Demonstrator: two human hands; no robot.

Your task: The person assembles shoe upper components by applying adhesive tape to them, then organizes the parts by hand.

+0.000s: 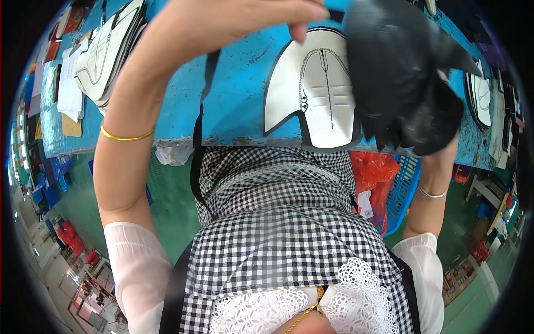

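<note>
A white stitched shoe upper piece (328,94) with a black edge lies on the blue table (239,83) in front of me. My left hand (267,16) reaches across above its far end, fingers apart, with nothing visible in them. To the right, a dark, limp black shoe upper piece (400,72) hangs raised over the table, blurred by motion. It covers part of the white piece's right side. Behind the black material, my right hand (443,75) is nearly all hidden; the forearm runs up to it, and it appears to hold the piece.
Stacked white shoe upper pieces (108,55) sit at the table's left, beside white papers (69,83). More white pieces (481,94) lie at the right. A black strap (203,106) crosses the table's front edge. Below hang a red plastic bag (372,172) and a blue basket (405,189).
</note>
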